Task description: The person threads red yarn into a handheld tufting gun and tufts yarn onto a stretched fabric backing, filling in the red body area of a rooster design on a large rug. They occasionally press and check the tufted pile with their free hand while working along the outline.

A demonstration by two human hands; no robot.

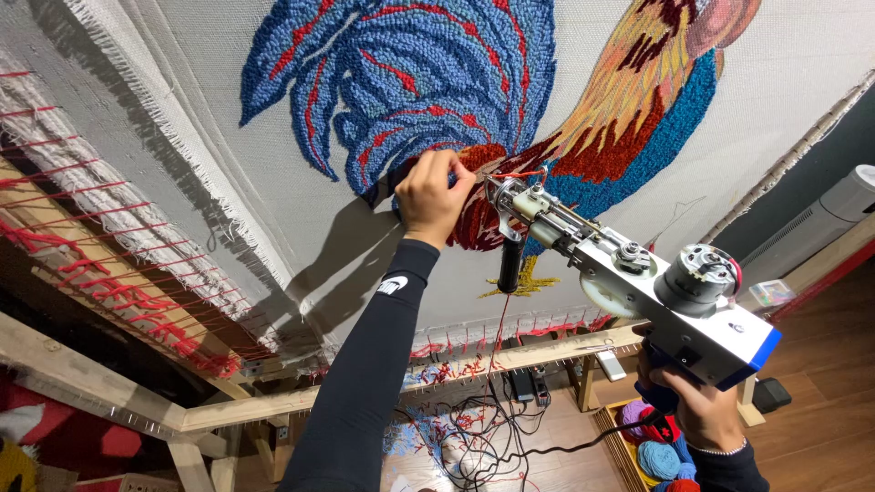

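Note:
A tufted rooster design (pixel 456 82) in blue, red, yellow and orange yarn fills a white cloth (pixel 228 173) stretched on a wooden frame (pixel 246 415). My left hand (pixel 435 196), in a black sleeve, pinches a red yarn strand (pixel 510 173) at the needle end of a tufting gun (pixel 638 282). The strand runs to the gun's tip, which sits just off the cloth by the red patch. My right hand (pixel 697 410) grips the gun's blue handle from below. The gun is white and blue with a black front grip and a metal motor.
Red yarn lacing (pixel 100 273) ties the cloth edge to the frame at the left. Black cables (pixel 474 437) and yarn scraps lie on the wooden floor. A crate with yarn balls (pixel 661 451) stands below my right hand. A white tower appliance (pixel 829 214) stands at the right.

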